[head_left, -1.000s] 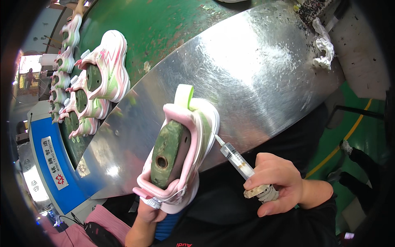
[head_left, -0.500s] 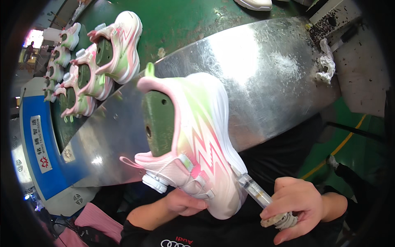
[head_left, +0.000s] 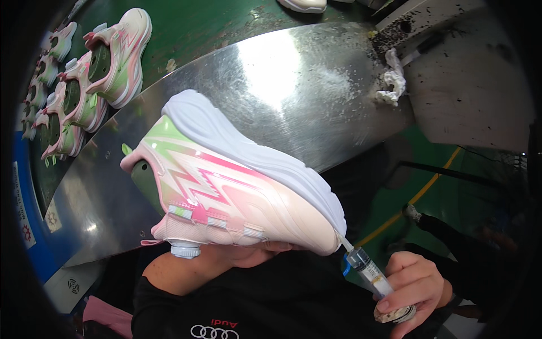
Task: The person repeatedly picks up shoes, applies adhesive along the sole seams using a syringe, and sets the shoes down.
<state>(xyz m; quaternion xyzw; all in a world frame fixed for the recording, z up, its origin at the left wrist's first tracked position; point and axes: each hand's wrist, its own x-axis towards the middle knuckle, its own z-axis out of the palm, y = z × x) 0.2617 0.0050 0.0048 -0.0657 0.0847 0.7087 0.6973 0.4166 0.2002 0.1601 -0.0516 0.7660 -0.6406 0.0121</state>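
A pink, white and green sneaker (head_left: 226, 192) with a dark green last inside is tilted on its side, its thick white sole facing up and away. My left hand (head_left: 248, 255) grips it from beneath near the forefoot, the fingers mostly hidden behind the upper. In my right hand (head_left: 415, 282) is a clear syringe (head_left: 370, 272), its rear end wrapped in something pale and stained. The syringe's narrow tip meets the edge between sole and upper at the toe. A white round dial (head_left: 185, 249) hangs from the shoe's tongue side.
Below the shoe lies a shiny metal plate (head_left: 197, 73). Similar sneakers on lasts (head_left: 121, 56) stand along the green surface at the far left. Crumpled white tissue (head_left: 392, 79) and a dark-handled tool (head_left: 423, 48) lie at the right, near a stained panel (head_left: 468, 90).
The sneaker has been rolled and turned, so its sole side shows more and its toe points right. The syringe tip has moved from the sole's side to the toe. The view has shifted rightward.
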